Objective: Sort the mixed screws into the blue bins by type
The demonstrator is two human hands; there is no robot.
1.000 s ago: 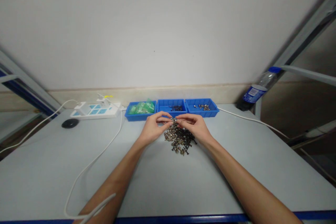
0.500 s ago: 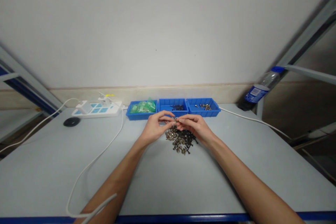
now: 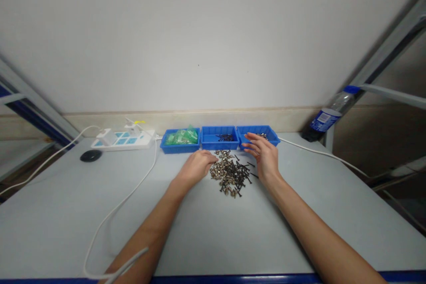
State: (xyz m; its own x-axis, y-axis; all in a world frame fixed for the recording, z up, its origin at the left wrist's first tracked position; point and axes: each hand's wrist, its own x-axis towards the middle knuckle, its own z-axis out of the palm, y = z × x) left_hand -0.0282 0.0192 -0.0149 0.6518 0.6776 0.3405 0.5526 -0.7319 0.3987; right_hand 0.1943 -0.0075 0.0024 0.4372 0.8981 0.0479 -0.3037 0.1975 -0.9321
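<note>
A mixed pile of brass-coloured and black screws [image 3: 233, 175] lies on the grey table in front of me. At its left edge is my left hand [image 3: 197, 166], fingers bent together in a pinch. Whatever those fingertips hold, if anything, is too small to make out. My right hand [image 3: 266, 157] hovers right of the pile, before the right blue tray [image 3: 273, 141], fingers apart and nothing visible in them. That hand partly covers the silvery screws in the tray. Black screws lie in the middle blue tray [image 3: 210, 136], and green plastic packets [image 3: 182, 136] fill the left blue tray [image 3: 166, 147].
A white power strip [image 3: 146, 143] with plugs stands back left, near a black round disc [image 3: 91, 155]. Its white cable [image 3: 128, 195] loops across the table's left side. A dark drink bottle [image 3: 328, 115] leans at the back right by the metal frame.
My hands, which met above the pile, have parted. The right hand moved right and its fingers spread; the left moved slightly down and left to the pile's edge.
</note>
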